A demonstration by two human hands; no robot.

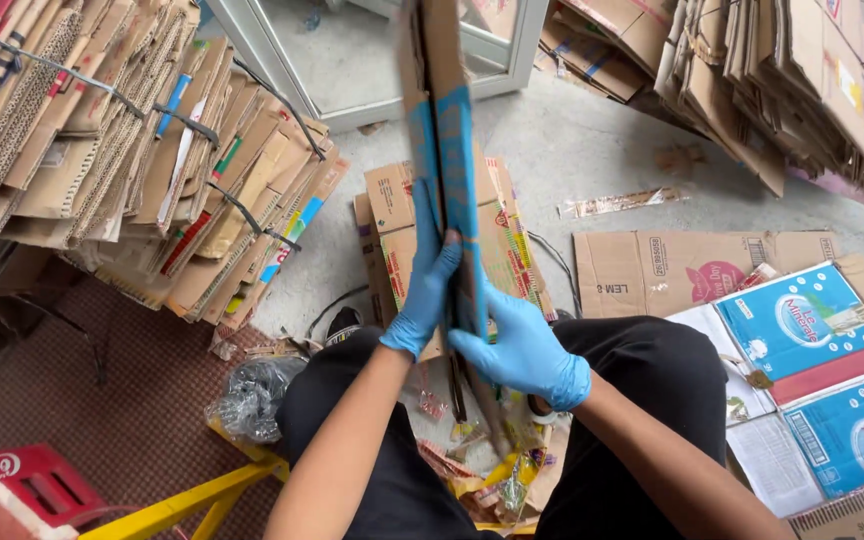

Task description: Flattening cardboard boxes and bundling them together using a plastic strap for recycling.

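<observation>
The person sat low over the floor, and both hands wore blue gloves. Between them stood a flattened cardboard box (449, 130), brown with a blue printed band, held on edge so that it rose nearly upright from the lap toward the top of the view. The left hand (424, 290) was closed around the near edge of the box from the left side, fingers wrapped flat against the blue band. The right hand (522, 350) gripped it lower down from the right, thumb and fingers pinched shut on the same folded piece. So the box ran straight up out of both grips, most of its length above the hands and only a short tail below them, down between the knees.

Behind it on the concrete floor (592, 150) lay a small stack of flat cartons (507, 235). To the left leaned a strapped bundle of cardboard (142, 150); another loose heap (752, 80) sat at the upper right. Blue and white flattened cartons (817, 340) lay just beside the right knee. Scraps of wrapper and tape (497, 485) littered the floor below the hands, near a yellow frame (192, 505).
</observation>
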